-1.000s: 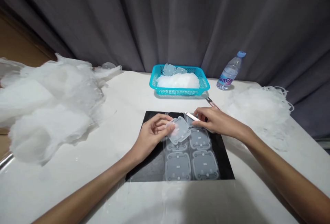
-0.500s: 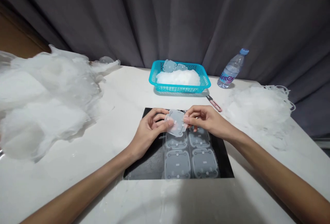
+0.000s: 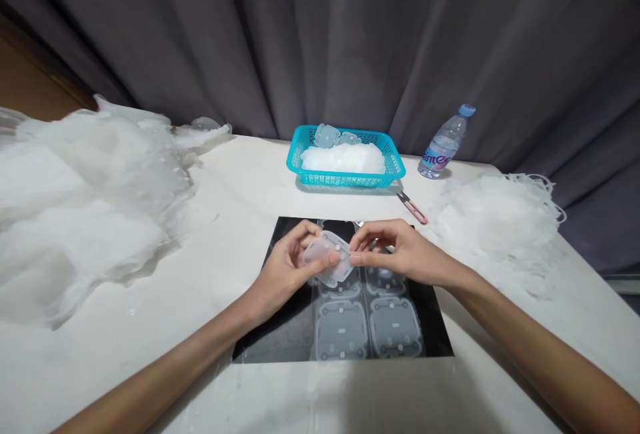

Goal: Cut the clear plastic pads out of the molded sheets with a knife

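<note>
A translucent, rounded-square silicone-like piece (image 3: 327,255) is held tilted above a black mat. My left hand (image 3: 293,261) grips it from the left, thumb across its face. At its right edge, my right hand (image 3: 387,247) pinches with thumb and forefinger; whether a small bit sits between those tips is too fine to see. Below lies a clear sheet of similar joined pieces (image 3: 341,331) on the black mat (image 3: 280,327). Both hands partly cover the sheet's upper pieces.
A turquoise basket (image 3: 345,179) holds a white pile and some translucent pieces. Pink-handled thread snips (image 3: 413,207) lie beside it, near a water bottle (image 3: 445,144). A big heap of white translucent sheets (image 3: 95,214) fills the left; a stringy scrap pile (image 3: 500,227) lies right.
The held piece has turned and tilted, shifting slightly left and toward me. My right fingers moved with its edge. The whole view has shifted a little.
</note>
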A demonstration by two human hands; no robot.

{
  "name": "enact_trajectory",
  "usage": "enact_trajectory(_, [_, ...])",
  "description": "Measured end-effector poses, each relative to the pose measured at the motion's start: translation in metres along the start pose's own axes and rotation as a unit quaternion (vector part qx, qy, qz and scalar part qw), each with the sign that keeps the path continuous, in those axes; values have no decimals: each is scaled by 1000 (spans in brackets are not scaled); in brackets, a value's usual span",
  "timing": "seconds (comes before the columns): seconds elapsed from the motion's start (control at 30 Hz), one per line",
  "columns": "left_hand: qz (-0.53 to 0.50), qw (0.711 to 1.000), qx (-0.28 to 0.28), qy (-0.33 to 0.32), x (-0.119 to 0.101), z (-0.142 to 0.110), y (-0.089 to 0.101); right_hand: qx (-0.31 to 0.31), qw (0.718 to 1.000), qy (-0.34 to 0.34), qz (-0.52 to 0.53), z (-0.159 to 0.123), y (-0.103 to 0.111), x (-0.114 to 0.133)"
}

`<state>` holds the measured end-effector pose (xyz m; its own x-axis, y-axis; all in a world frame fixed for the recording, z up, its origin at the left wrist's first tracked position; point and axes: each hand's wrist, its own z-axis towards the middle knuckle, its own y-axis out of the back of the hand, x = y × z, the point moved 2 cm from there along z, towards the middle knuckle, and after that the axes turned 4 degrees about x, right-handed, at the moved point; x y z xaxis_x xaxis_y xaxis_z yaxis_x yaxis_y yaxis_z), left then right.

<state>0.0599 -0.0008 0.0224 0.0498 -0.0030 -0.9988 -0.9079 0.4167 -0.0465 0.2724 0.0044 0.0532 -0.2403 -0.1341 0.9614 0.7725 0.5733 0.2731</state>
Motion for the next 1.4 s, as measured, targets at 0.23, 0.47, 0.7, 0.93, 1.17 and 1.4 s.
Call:
enact_trajectory(0.23, [74, 996, 30, -29, -6, -4, -1, -6, 999, 30, -20, -3, -1, 9])
enact_trajectory(0.47, [41, 998, 56, 2, -5, -7, -1, -59, 997, 48, -34, -6, 2, 16])
enact_trajectory(0.7, [92, 994, 34, -37, -11, -11, -3, -58, 994, 75, -61, -7, 0, 19])
enact_trajectory(0.93, [90, 995, 6, -50, -9, -11, -3, -51, 988, 105, -102, -10, -4, 20])
enact_trajectory(1.17, [20, 999, 4, -45, -6, -13, -7, -134, 963, 143, -184, -11, -10, 18])
enact_trajectory(1.4, [9, 998, -16, -67, -8, -14, -8, -139, 971, 143, -132, -11, -14, 20])
